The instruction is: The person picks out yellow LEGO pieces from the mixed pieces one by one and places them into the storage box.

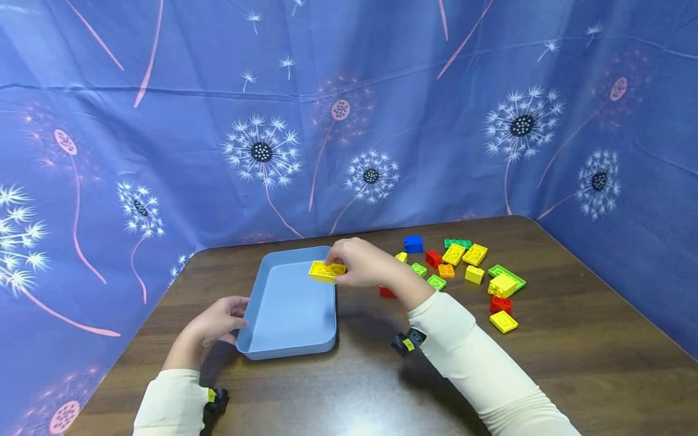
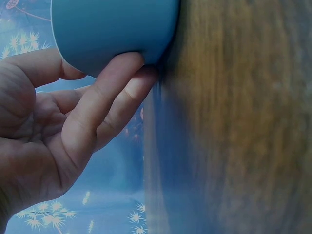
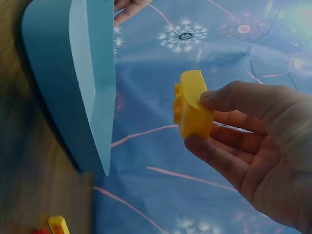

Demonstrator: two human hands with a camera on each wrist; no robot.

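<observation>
A light-blue tray rests on the table, its inside bare. At its left side my left hand holds it, thumb at the rim and fingertips against the outer wall. Over the tray's far right corner, my right hand pinches a yellow toy building brick between thumb and fingers. In the right wrist view the yellow brick shows a rounded face, with studs pointing toward the tray. The brick is held in the air, apart from the tray.
Loose toy bricks lie scattered right of the tray: a blue brick, an orange one, a red one, a long green one and several yellow ones. Behind the brown table hangs a blue dandelion-patterned cloth.
</observation>
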